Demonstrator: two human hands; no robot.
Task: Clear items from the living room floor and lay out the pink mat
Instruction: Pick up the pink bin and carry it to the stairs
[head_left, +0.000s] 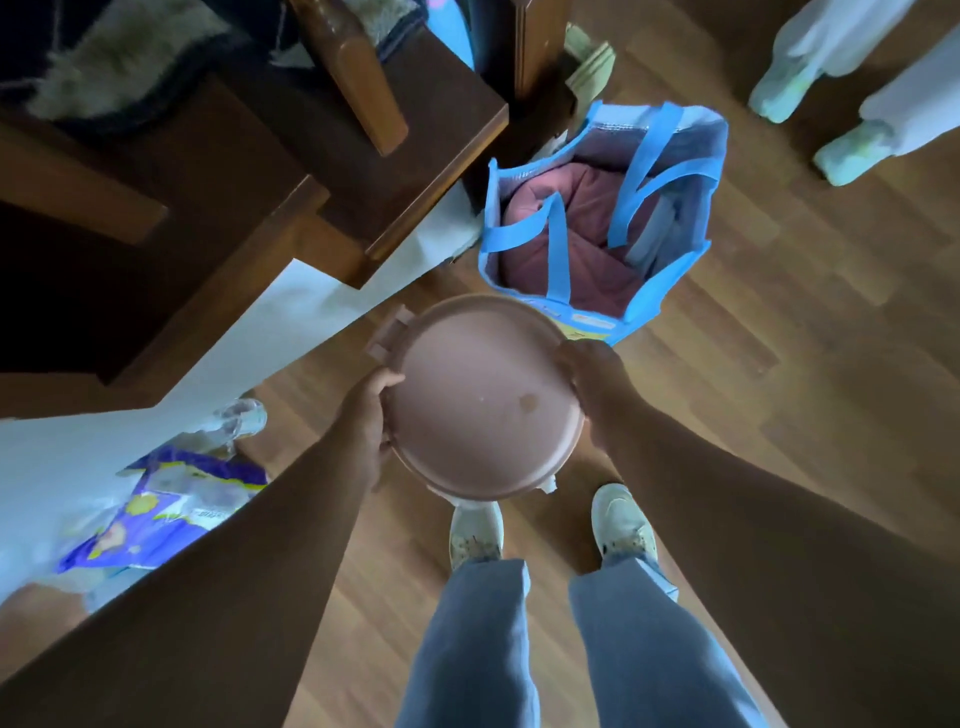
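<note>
While both hands grip the round pink container (480, 397) by its rim, left hand (363, 415) and right hand (592, 387) on opposite sides above the wooden floor (779, 364), it should stay level and be carried clear. Just ahead stands a blue bag (602, 228) with pinkish fabric inside, perhaps the mat. A white tabletop (291, 317) edge crowds the left; another person's feet (826, 124) stand well apart.
</note>
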